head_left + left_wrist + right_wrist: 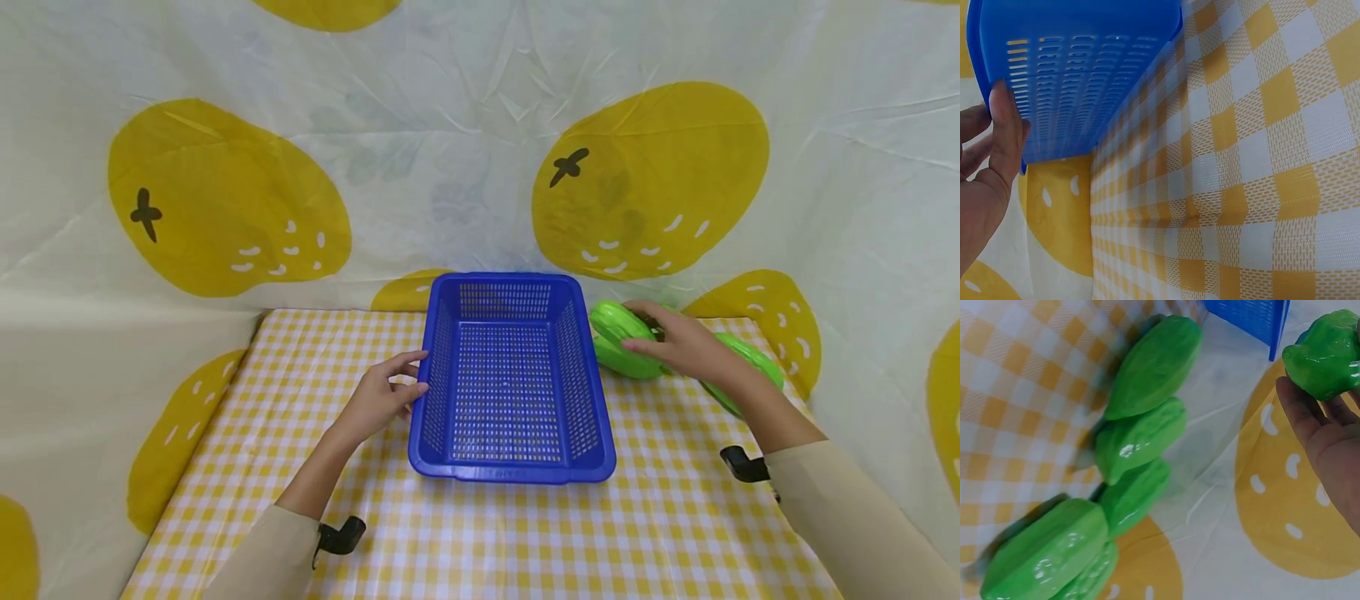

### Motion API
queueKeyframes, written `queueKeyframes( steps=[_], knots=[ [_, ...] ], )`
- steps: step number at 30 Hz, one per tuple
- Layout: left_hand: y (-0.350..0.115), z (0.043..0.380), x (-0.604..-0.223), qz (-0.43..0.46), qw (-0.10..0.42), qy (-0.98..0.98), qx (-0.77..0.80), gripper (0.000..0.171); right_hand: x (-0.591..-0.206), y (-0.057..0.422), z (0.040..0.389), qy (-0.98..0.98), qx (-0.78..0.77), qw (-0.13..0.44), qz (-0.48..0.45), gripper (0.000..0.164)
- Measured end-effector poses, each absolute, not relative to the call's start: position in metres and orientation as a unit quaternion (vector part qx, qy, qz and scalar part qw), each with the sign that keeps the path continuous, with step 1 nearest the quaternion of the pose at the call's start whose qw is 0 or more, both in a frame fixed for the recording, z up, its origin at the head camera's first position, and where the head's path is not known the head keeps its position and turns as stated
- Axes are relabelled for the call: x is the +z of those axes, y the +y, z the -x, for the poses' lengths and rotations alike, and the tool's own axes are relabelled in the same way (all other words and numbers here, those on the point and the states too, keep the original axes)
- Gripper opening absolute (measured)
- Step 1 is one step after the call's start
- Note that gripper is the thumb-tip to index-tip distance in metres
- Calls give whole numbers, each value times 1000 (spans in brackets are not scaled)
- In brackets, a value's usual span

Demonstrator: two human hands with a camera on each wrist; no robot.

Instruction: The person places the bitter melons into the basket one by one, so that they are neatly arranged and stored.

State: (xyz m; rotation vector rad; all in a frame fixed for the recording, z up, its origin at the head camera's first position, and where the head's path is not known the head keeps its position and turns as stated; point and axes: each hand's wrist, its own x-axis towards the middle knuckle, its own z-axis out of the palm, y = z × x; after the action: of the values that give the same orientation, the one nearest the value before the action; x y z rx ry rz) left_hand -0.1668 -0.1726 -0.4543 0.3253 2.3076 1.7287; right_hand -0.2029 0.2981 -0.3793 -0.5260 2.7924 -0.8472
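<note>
A blue plastic basket (512, 472) with slotted walls stands on the table. Against its left rim rest the thumb and fingertips of my left hand (382, 396); in the left wrist view the thumb lies along the outer wall (1066, 87). Past the basket's right side, my right hand (686, 342) holds a glossy green ridged fruit (611, 319), shaped like a star fruit, between thumb and fingers. That fruit (1322, 356) is raised in the right wrist view, partly cut off by the frame edge. Another green fruit (626, 360) shows beneath it.
Several more green ridged fruits (1141, 437) lie in a row on the yellow checked tablecloth (480, 542), partly behind my right forearm in the head view. A white sheet with yellow fruit prints (450, 167) hangs around the table's back and sides.
</note>
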Motion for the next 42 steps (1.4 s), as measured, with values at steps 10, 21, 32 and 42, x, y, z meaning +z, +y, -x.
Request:
queueKeyframes(
  steps=[10, 21, 32, 42],
  knots=[
    [-169, 169, -454, -110, 121, 789, 592, 54, -369, 274, 215, 927, -292, 85, 221, 64],
    [-168, 170, -457, -107, 126, 787, 594, 54, -367, 242, 230, 924, -269, 124, 242, 67],
    [-169, 168, -456, -110, 131, 785, 596, 55, -371, 212, 233, 915, -248, 140, 286, 65],
    [-171, 168, -455, -103, 124, 787, 596, 55, -370, 184, 237, 901, -235, 173, 320, 55]
  ],
)
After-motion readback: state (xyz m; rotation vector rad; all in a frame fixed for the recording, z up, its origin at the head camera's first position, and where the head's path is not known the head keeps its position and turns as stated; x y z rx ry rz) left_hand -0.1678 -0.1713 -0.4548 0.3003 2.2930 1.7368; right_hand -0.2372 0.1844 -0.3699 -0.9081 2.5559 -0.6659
